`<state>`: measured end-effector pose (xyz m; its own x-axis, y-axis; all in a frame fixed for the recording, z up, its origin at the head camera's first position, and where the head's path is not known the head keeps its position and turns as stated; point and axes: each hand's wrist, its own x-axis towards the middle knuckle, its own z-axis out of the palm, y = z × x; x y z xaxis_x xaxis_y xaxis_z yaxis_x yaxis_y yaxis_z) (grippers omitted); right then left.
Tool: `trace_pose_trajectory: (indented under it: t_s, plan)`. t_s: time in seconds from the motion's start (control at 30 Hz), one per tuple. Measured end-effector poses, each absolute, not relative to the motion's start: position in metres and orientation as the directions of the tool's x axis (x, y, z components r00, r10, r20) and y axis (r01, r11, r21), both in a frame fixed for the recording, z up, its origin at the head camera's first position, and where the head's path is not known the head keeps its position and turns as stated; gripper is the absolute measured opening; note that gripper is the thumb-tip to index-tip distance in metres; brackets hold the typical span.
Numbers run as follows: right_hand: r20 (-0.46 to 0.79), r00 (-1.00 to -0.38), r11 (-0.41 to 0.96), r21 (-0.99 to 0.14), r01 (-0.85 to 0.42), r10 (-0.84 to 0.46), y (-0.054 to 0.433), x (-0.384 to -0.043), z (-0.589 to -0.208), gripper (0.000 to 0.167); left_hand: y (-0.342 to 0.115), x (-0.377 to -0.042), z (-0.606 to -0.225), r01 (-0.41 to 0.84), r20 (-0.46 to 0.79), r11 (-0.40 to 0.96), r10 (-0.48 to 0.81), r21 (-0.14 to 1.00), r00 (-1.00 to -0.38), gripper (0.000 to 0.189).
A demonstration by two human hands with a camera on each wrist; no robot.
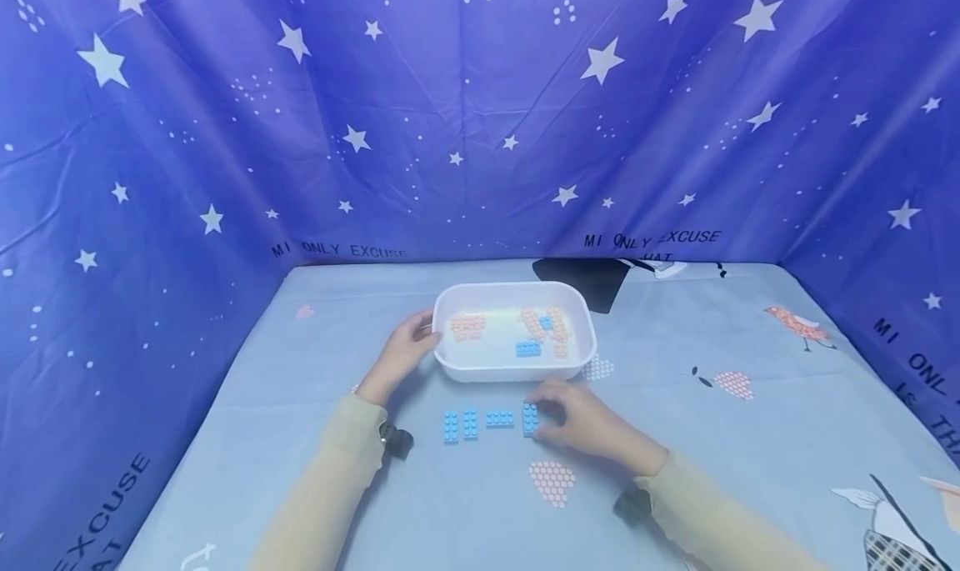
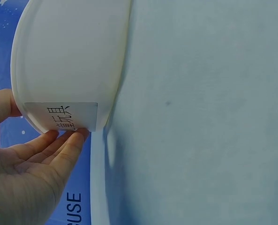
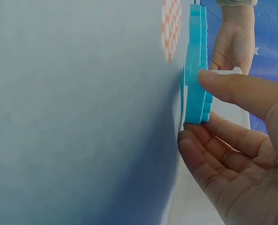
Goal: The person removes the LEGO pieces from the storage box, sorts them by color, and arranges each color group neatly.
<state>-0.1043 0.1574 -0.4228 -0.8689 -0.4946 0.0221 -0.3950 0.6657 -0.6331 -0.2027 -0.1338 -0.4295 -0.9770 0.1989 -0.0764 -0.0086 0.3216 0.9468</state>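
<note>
A white plastic box (image 1: 517, 373) stands on the bed-like cloth surface. My left hand (image 1: 405, 350) grips its left end, thumb at the rim and fingers against the labelled wall (image 2: 61, 56) in the left wrist view. In front of the box, my right hand (image 1: 588, 417) pinches a blue toy building brick (image 1: 530, 421) between thumb and fingers, at the right end of a row. The right wrist view shows that brick (image 3: 195, 101) edge-on, close to the cloth. Three more blue bricks (image 1: 470, 425) lie to its left, two lengthwise and one crosswise.
Inside the box are pink bricks (image 1: 468, 327) at the left and more at the right, with blue bricks (image 1: 528, 349) among them. The light blue patterned cloth (image 1: 465, 504) covers the surface. A purple-blue star curtain (image 1: 465, 96) encloses the back and sides.
</note>
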Motion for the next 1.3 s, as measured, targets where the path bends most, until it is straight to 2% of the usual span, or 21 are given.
trace_pose_trajectory:
  t_s: [0.27, 0.73, 1.3]
  plan:
    - [0.047, -0.852, 0.654, -0.620, -0.434, -0.521, 0.156, -0.105, -0.427, 0.040, -0.133, -0.203, -0.429, -0.005, -0.073, 0.327, 0.197, 0.945, -0.978, 0.055]
    - [0.040, -0.851, 0.651, -0.625, -0.430, -0.524, 0.156, -0.105, -0.428, 0.040, -0.133, -0.200, -0.422, -0.028, -0.107, 0.355, 0.203, 0.934, -0.973, 0.058]
    - [-0.037, -0.860, 0.657, -0.661, -0.361, -0.509, 0.159, -0.106, -0.426, 0.047, -0.133, -0.202, -0.426, -0.023, -0.094, 0.340, 0.194, 0.940, -0.976, 0.056]
